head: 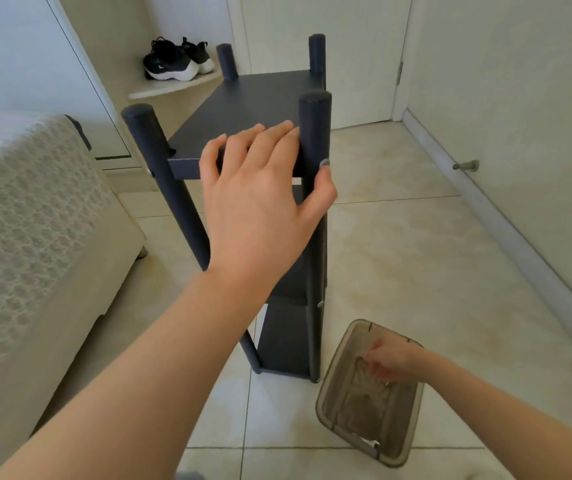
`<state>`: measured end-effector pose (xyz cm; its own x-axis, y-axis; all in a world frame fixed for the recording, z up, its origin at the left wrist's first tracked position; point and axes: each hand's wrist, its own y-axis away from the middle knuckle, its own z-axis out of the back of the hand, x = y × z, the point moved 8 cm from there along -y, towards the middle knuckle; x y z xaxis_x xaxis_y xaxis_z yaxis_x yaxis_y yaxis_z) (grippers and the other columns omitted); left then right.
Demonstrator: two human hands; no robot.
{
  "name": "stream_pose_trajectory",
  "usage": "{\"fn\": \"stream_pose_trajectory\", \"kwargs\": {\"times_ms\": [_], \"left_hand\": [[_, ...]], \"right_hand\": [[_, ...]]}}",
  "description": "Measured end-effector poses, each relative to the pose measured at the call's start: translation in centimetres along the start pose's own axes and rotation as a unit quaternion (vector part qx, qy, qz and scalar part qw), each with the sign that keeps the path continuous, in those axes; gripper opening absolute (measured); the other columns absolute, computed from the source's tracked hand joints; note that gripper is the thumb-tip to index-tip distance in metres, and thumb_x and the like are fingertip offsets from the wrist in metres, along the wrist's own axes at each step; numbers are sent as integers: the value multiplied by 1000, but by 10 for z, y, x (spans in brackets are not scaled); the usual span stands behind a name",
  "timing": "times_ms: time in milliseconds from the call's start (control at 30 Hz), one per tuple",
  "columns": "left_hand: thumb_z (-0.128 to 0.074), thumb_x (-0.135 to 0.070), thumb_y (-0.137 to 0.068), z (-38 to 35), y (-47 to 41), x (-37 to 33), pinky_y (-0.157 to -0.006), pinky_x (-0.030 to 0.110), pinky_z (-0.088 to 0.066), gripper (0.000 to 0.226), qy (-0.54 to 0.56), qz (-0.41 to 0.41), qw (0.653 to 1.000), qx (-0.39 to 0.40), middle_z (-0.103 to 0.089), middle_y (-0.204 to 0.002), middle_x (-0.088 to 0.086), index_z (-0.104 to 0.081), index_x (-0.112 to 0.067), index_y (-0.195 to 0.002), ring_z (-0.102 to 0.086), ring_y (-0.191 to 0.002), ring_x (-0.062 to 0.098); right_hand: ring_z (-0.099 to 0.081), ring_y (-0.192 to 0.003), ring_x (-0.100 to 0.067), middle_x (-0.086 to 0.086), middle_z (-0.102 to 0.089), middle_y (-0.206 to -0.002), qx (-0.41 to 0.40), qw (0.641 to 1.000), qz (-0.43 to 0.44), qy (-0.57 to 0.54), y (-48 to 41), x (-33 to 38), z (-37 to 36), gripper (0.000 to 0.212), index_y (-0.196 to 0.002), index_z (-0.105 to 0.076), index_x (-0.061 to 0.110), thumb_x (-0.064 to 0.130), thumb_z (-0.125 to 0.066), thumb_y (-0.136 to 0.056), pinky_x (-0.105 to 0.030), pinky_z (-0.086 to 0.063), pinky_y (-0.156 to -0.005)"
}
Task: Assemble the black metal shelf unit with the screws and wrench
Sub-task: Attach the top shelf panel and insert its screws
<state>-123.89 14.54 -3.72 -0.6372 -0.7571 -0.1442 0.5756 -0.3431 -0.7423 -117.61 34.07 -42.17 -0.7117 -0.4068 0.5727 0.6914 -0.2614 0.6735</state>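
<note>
**Inspector:** Status of the left-side grip?

**Assessor:** The left hand (260, 202) steadies the black metal shelf unit (250, 98), which stands upright on the floor tiles. Its fingers lie flat on the top panel (243, 109) and its thumb hooks round the near post (314, 126). Directly below that grip, a screw head (319, 304) shows low on the same post.

**Inspector:** And to the right?

**Assessor:** Below and right of that grip, the right hand (386, 363) reaches into a smoky plastic bin (320, 403) with fingers curled. It is blurred, so I cannot tell whether it holds a screw or the wrench.

**Inspector:** Recommendation?

**Assessor:** Keep downward pressure on the panel so the frame does not rock. Take one fastener at a time and start it square before tightening.

**Inspector:** Markings?

**Assessor:** No legible writing on the unit or the bin. The shoes (173, 64) beyond the grip carry a small pale mark, which is unreadable.
</note>
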Motion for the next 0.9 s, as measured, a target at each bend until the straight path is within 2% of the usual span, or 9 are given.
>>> {"fn": "stream_pose_trajectory", "kwargs": {"times_ms": [100,167,233,367,433,533,667,767,900], "left_hand": [[-39,-49,-97,0,-1,-1,-113,39,-25,49,-4,-6,1000,0,-66,-130,-6,-68,-19,-123,-53,-129,19],[-40,-48,-97,0,-1,1,-112,39,-26,48,-8,-11,1000,-6,-66,-129,-5,-68,-18,-121,-53,-127,21],[-42,-48,-97,0,-1,3,-110,40,-27,47,-12,-15,1000,-22,-66,-127,-4,-69,-15,-116,-54,-124,23],[-44,-47,-98,-3,0,1,-106,40,-30,43,-2,-21,999,-36,-68,-122,-4,-69,-14,-111,-55,-117,24],[-46,-46,-97,-3,0,1,-105,39,-30,41,-5,-18,999,-38,-68,-120,-6,-69,-15,-110,-56,-116,23],[-48,-43,-96,-1,1,2,-103,39,-32,38,-5,-17,998,-53,-68,-117,-5,-69,-15,-108,-57,-113,23],[-49,-41,-95,-2,1,1,-103,43,-34,36,-5,-12,998,-60,-69,-116,-4,-70,-13,-104,-58,-112,25],[-50,-39,-95,-1,1,-1,-103,44,-34,32,3,-5,998,-57,-69,-112,-4,-68,-13,-98,-58,-110,26],[-50,-37,-95,0,1,-1,-102,40,-31,30,7,-7,998,-67,-67,-108,-3,-66,-12,-95,-57,-107,28]], "right_hand": [[-58,-59,-23,-13,-62,-70,-22,998,-13,55,-20,-17,-4,30,-73,-60,3,20,-55,-97,-30,-48,-57],[-44,-51,-15,-6,-50,-62,-37,988,-29,148,-33,-25,-6,38,-64,-48,8,18,-49,-100,-25,-35,-48],[-36,-51,-13,-3,-40,-62,-51,974,-40,219,-44,-30,-7,38,-62,-40,13,11,-43,-100,-23,-27,-46],[-44,-54,-16,-5,-48,-69,-42,963,-51,261,-66,-43,-13,33,-66,-43,11,9,-42,-99,-22,-32,-43],[-53,-65,-22,-9,-56,-80,-42,966,-45,251,-72,-44,-15,24,-76,-52,7,10,-42,-98,-24,-38,-47],[-57,-80,-23,-9,-59,-94,-32,964,-37,263,-79,-46,-20,18,-104,-58,4,11,-43,-98,-24,-41,-52],[-60,-113,-27,-14,-59,-129,-4,947,-27,319,-87,-53,-28,32,-128,-53,4,13,-41,-99,-29,-49,-84],[-57,-121,-29,-14,-55,-137,3,934,0,357,-90,-54,-29,35,-133,-51,7,11,-41,-99,-34,-48,-96],[-58,-116,-30,-15,-57,-132,-10,923,33,384,-96,-49,-23,32,-125,-55,7,6,-38,-99,-38,-49,-94]]}}
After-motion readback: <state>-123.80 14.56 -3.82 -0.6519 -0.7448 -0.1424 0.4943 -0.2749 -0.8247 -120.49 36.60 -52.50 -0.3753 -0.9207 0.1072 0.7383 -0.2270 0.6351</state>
